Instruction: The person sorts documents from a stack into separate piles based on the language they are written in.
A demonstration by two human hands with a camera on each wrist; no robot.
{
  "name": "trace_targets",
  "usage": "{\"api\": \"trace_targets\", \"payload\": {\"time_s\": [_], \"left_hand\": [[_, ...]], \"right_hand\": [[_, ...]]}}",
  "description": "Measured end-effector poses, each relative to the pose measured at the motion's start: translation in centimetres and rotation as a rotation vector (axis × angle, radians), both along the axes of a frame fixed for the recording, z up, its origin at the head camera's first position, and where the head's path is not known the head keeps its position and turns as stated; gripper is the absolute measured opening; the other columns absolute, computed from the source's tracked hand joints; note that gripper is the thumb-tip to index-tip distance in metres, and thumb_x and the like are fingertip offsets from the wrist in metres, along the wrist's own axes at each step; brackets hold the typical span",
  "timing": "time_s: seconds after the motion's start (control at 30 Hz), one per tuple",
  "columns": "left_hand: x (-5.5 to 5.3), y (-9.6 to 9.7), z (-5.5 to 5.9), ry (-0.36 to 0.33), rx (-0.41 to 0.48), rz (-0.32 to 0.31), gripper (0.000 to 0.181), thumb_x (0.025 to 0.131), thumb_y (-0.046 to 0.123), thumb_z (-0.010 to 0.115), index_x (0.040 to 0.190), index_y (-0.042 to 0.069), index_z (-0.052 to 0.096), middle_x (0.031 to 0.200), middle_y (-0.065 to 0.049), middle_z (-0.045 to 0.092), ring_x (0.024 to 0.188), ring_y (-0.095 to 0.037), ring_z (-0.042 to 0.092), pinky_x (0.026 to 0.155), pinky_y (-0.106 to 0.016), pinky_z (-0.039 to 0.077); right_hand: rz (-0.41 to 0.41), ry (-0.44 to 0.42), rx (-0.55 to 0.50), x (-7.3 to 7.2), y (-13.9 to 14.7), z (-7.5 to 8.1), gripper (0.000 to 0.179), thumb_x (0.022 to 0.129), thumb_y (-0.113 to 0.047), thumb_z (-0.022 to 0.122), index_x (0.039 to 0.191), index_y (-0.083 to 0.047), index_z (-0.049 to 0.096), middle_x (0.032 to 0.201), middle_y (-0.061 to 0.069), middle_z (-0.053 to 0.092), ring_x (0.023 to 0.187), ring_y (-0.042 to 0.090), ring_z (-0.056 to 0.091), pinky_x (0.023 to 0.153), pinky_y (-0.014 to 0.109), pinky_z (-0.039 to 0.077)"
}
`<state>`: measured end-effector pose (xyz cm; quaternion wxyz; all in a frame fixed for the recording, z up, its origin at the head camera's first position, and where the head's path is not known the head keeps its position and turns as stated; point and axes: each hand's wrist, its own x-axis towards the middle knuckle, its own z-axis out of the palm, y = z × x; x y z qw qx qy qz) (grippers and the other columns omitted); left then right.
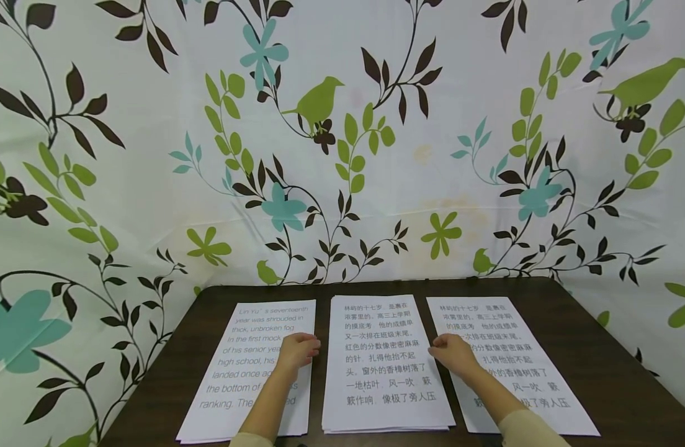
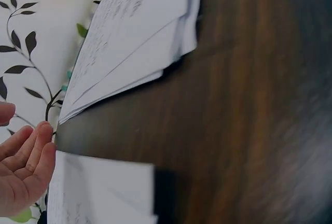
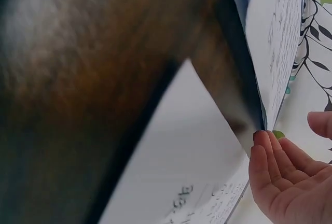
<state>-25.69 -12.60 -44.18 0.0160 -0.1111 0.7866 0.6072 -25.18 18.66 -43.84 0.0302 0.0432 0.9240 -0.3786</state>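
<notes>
Three piles of printed white paper lie side by side. The left stack (image 1: 239, 366) carries English text; the middle stack (image 1: 383, 347) and right stack (image 1: 538, 379) carry Chinese text. My left hand (image 1: 298, 352) is over the right edge of the left stack, fingers pointing at the middle one. My right hand (image 1: 455, 355) mirrors it, above the left edge of the right stack, fingertips close to the middle stack's right side. Both wrist views show loosely bent fingers with the thumb apart and nothing held. Loose sheet edges fan out at the middle stack's (image 2: 135, 37) near corner.
The piles rest on a dark brown wooden table (image 1: 152, 385). Behind it and at both sides hangs a white cloth (image 1: 353, 248) printed with leaves, flowers and birds. Narrow strips of bare wood separate the stacks.
</notes>
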Motion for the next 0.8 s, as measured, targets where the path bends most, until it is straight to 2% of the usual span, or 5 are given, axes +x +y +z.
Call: {"api": "trace_targets", "payload": {"time_s": [0.23, 0.47, 0.8], "left_hand": [[0.3, 0.9, -1.1, 0.004, 0.033, -0.053, 0.029, 0.077, 0.005, 0.057, 0.098, -0.013, 0.053, 0.084, -0.015, 0.059, 0.075, -0.025, 0.059, 0.066, -0.035, 0.049], [0.7, 1.4, -1.2, 0.011, 0.007, -0.07, 0.028, 0.077, 0.006, 0.057, 0.098, -0.013, 0.053, 0.088, -0.017, 0.057, 0.076, -0.026, 0.058, 0.065, -0.035, 0.048], [1.0, 1.7, -1.3, 0.034, -0.002, -0.079, 0.028, 0.076, 0.006, 0.057, 0.097, -0.013, 0.054, 0.088, -0.017, 0.057, 0.078, -0.027, 0.057, 0.067, -0.038, 0.048]], "right_hand": [[-0.007, -0.058, -0.066, 0.2, -0.1, -0.5, 0.044, 0.078, -0.02, 0.058, 0.104, 0.014, 0.049, 0.088, 0.018, 0.057, 0.078, 0.028, 0.057, 0.067, 0.038, 0.047], [-0.016, -0.061, -0.115, 0.7, -0.3, -0.7, 0.048, 0.078, -0.019, 0.057, 0.109, 0.016, 0.045, 0.094, 0.023, 0.056, 0.084, 0.033, 0.056, 0.069, 0.04, 0.047], [0.009, -0.043, -0.157, 1.3, -0.7, -0.7, 0.046, 0.079, -0.018, 0.056, 0.109, 0.016, 0.046, 0.096, 0.025, 0.055, 0.086, 0.036, 0.055, 0.069, 0.041, 0.047]]}}
